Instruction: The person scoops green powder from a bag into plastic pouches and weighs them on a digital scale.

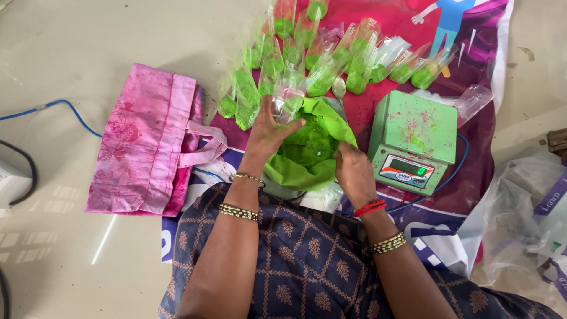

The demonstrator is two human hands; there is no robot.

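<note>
Right now the pouch, clear plastic and apparently empty, sits just above the green bag of green powder, mouth side toward the bag. Left hand is closed on the pouch's lower end, fingers wrapped round it. Right hand rests on the bag's right rim, fingers curled down into the fold; can't tell if it holds powder or a scoop. Risks, as I judge them: the limp pouch could fold shut so powder spills onto the mat; the bag rim could slump if the right hand lets go. Scale sits just right of the bag, already speckled. Filled pouches lie beyond the bag, near enough to get knocked.
</note>
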